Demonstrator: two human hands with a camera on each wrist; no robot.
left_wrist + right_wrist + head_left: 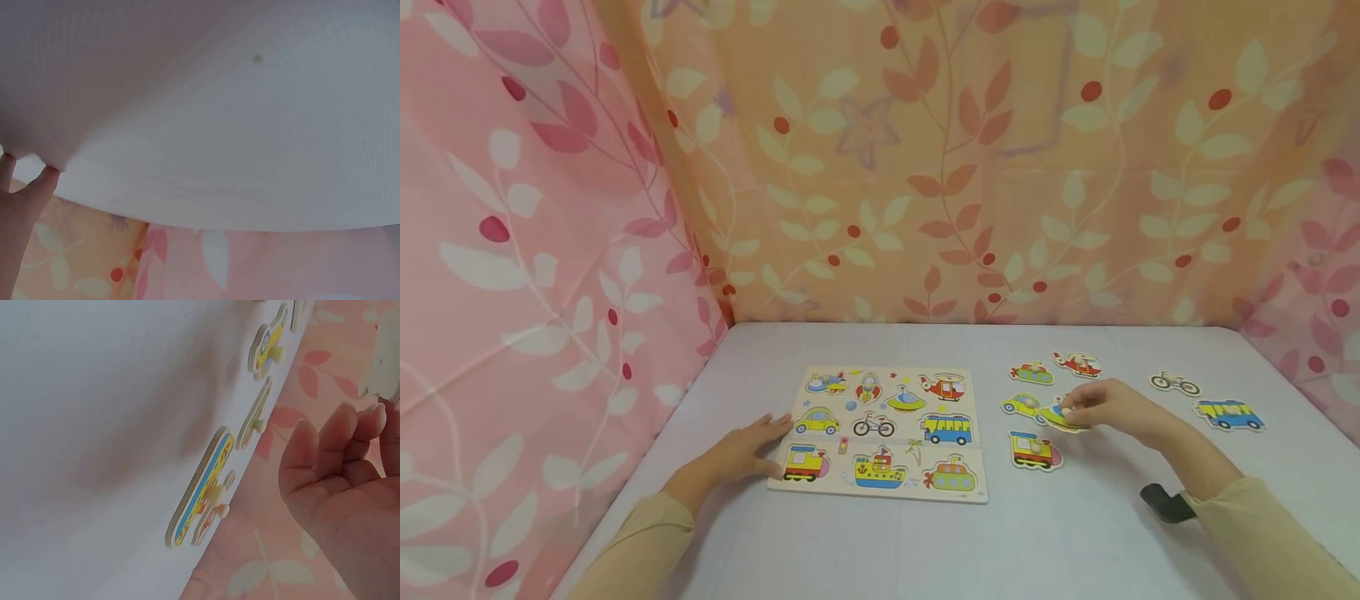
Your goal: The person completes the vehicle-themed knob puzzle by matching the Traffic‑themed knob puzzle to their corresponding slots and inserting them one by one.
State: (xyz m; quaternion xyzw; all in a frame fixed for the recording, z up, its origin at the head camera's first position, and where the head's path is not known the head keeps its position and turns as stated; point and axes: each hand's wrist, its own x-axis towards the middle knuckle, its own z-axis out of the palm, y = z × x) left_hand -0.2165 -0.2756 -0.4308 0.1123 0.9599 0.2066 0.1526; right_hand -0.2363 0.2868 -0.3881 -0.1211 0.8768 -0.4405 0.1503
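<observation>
Floral-printed curtains (947, 167) enclose a table covered with smooth pale cloth (880, 550). On it lies a flat, rectangular puzzle board (898, 442), the print in its lower right corner too small to read. Its cut-out shapes hold an airplane piece (826, 385) and a rocket piece (868, 390), both knobbed. The left hand (741, 452), fingers spread, touches the board's left edge. Right of the board, the right hand (1105, 410) pinches a flying saucer piece (1055, 418) by its round knob, beside the yellow car piece (1019, 406); submarine (1032, 373), helicopter (1078, 364), train (1030, 452), bicycle (1175, 383) and bus (1229, 414) pieces lie near.
</observation>
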